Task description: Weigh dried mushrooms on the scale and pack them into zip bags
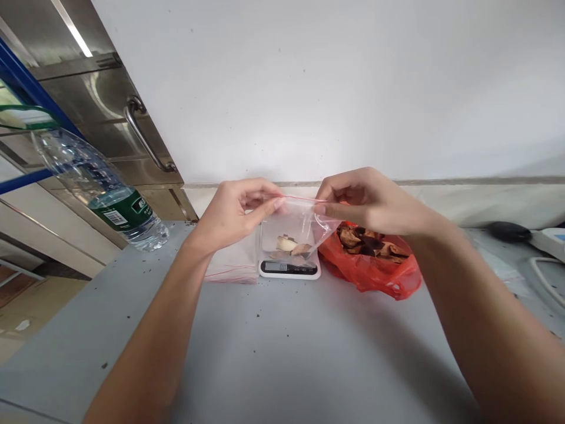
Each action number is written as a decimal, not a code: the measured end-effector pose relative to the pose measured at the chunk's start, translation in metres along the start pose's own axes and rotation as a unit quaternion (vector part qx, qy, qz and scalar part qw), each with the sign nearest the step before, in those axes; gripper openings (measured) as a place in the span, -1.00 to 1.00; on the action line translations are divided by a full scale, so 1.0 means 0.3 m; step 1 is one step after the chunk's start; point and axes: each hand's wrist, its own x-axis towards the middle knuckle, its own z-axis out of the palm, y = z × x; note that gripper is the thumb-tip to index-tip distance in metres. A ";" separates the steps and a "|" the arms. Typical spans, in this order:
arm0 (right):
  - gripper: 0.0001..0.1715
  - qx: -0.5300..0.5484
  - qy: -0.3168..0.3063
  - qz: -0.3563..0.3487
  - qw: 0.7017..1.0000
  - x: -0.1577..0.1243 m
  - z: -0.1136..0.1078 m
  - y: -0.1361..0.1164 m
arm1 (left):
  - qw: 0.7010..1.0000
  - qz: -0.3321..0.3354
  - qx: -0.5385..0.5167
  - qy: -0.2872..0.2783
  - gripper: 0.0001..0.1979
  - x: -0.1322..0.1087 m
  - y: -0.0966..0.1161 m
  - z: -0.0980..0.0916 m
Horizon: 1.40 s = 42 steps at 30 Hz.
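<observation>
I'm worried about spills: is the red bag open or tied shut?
Open: the red bag has its mouth spread, with brown pieces showing inside.

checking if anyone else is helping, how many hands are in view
2: left hand, pinching the clear bag at the left of its top edge; right hand, pinching it at the right. No others show.
</observation>
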 end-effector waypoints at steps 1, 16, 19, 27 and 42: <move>-0.67 0.004 -0.001 0.005 1.000 0.001 0.003 -0.001 | 1.000 -0.002 0.000 0.002 -0.85 0.000 0.000 0.002; -0.65 -0.004 -0.001 0.015 1.000 -0.006 0.008 -0.028 | 0.999 0.032 0.002 0.038 -0.85 0.003 0.003 0.031; -0.68 -0.033 -0.002 -0.027 0.999 0.000 0.013 -0.028 | 1.000 0.026 0.002 0.014 -0.85 0.002 0.013 0.038; -0.62 -0.079 0.014 -0.003 0.997 -0.004 0.019 -0.038 | 1.000 0.006 -0.007 -0.003 -0.83 0.000 0.026 0.036; -0.42 -0.116 -0.016 0.014 0.993 -0.025 -0.022 -0.028 | 0.998 0.022 0.052 0.023 -0.78 0.008 0.013 0.043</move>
